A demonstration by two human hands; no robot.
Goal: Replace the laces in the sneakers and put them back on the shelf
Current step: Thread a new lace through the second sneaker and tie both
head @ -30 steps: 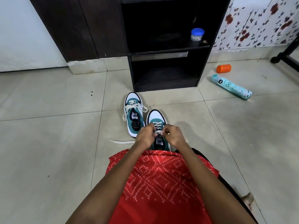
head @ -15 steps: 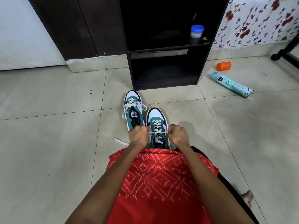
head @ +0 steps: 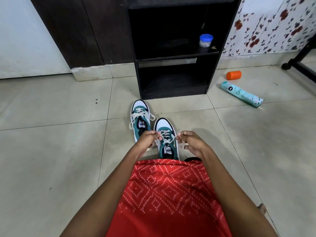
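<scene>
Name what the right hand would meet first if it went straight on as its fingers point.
Likely the nearer sneaker, at its laces: the right hand points left towards it. Depth unclear.

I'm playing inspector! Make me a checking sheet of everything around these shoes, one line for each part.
Surface: pale tiled floor, a few dark specks on it.
Job's things: far sneaker laced, its lace ends draped loose; near sneaker with its lace stretched sideways; dark shelf unit just behind them.
Clutter: blue-lidded jar on the shelf unit; orange container and teal spray can lying on the floor to the right.
Hands: left hand and right hand each pinch one end of the lace.
Cables: nothing seen.
Surroundings: flowered wall, dark wood panel, black furniture leg.
</scene>
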